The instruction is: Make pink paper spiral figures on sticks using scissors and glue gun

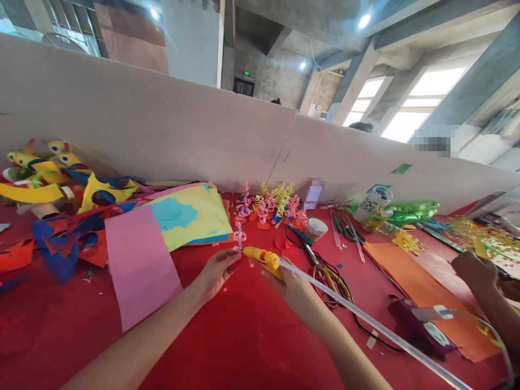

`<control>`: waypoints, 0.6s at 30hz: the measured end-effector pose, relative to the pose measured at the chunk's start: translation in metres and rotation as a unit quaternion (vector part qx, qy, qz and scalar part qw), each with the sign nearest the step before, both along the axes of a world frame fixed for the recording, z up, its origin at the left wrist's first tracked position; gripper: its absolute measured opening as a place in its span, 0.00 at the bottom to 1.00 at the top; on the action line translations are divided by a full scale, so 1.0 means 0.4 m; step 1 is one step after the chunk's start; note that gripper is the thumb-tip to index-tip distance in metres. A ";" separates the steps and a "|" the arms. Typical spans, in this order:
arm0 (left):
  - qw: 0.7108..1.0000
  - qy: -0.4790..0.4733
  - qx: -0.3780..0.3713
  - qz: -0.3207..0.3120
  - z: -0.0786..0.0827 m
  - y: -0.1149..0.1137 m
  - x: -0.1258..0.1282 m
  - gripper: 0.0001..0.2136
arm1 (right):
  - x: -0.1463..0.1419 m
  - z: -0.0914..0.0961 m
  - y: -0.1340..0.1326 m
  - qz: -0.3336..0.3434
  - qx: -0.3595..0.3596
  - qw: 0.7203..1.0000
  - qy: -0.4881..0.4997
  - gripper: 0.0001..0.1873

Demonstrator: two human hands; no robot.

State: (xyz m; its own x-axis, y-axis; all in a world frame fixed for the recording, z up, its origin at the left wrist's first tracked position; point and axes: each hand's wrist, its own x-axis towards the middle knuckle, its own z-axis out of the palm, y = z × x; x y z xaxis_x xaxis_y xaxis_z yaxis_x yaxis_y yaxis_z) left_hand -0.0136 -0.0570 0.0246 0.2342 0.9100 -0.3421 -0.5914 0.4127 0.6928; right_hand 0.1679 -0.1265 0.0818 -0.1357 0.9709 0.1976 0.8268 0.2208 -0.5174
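Two bare forearms are stretched from the lower edge of the frame over a red worktop [244,336]. The left hand [215,271] is turned with its palm to the right. A small pink paper curl [239,237] on a thin stick is held upright at its fingertips, the grip narrow and closed on the stick's lower end. The right hand [290,287] is wrapped around a yellow glue gun [264,258], the grip tight about its body. The nozzle is pointed left and held just beside the base of the curl; whether the two touch cannot be told. A long clear glue stick [365,319] is seen running from the back of the gun past the right wrist towards the lower right corner.

A pink paper sheet [140,265] is laid just left of the left forearm, with a stack of yellow paper [195,216] behind it. A cluster of finished paper curls [270,208] is stood beyond the hands, near a white partition [162,130]. Scissors [325,265], cables and a tape roll [316,228] are spread to the right of the gun, close to the right hand. Further right, an orange sheet [406,271] and a purple device [418,325] are seen, and a co-worker's hand [471,268] is rested at the edge. Cut-out paper figures [60,184] are heaped at far left.
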 end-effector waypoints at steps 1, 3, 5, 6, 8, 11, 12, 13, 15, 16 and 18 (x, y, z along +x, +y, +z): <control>1.000 0.001 0.000 0.000 0.000 0.000 0.000 0.07 | 0.000 0.001 -0.001 0.005 -0.003 1.000 0.000 0.14; 1.000 0.002 0.001 -0.001 0.000 -0.001 -0.001 0.07 | 0.001 0.003 -0.001 0.006 -0.007 1.000 0.000 0.14; 1.000 0.004 0.002 -0.004 -0.001 -0.001 -0.001 0.07 | 0.002 0.004 0.000 0.002 -0.006 1.000 0.003 0.14; 1.000 0.005 0.002 -0.005 -0.001 -0.001 -0.001 0.07 | 0.003 0.004 0.000 0.000 -0.002 1.000 0.006 0.14; 1.000 0.006 0.002 -0.006 -0.001 0.000 -0.002 0.07 | 0.005 0.005 0.000 0.000 0.003 1.000 0.016 0.13; 1.000 0.006 0.001 -0.003 0.000 0.000 -0.001 0.08 | 0.005 0.008 -0.003 0.001 -0.005 1.000 0.021 0.12; 1.000 0.007 0.000 -0.002 0.000 0.000 -0.001 0.08 | 0.004 0.010 -0.004 0.000 -0.009 1.000 0.018 0.12; 1.000 0.007 0.000 -0.002 0.001 -0.001 0.000 0.08 | 0.002 0.013 -0.004 -0.002 -0.012 1.000 0.015 0.12; 1.000 0.009 -0.001 -0.002 0.003 -0.002 0.001 0.08 | -0.001 0.019 -0.002 -0.003 -0.016 1.000 0.010 0.12; 1.000 0.009 -0.001 -0.001 0.004 -0.003 0.001 0.08 | -0.003 0.022 -0.001 -0.003 -0.016 1.000 0.009 0.12; 1.000 0.010 -0.001 0.000 0.005 -0.004 0.000 0.08 | -0.005 0.027 0.000 -0.003 -0.015 1.000 0.009 0.12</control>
State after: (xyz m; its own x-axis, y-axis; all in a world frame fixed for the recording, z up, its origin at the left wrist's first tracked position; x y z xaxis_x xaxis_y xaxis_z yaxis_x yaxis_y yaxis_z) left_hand -0.0136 -0.0587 0.0267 0.2278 0.9094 -0.3480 -0.5766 0.4139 0.7044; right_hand 0.1658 -0.1263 0.0926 -0.1272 0.9772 0.1701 0.8179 0.2004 -0.5393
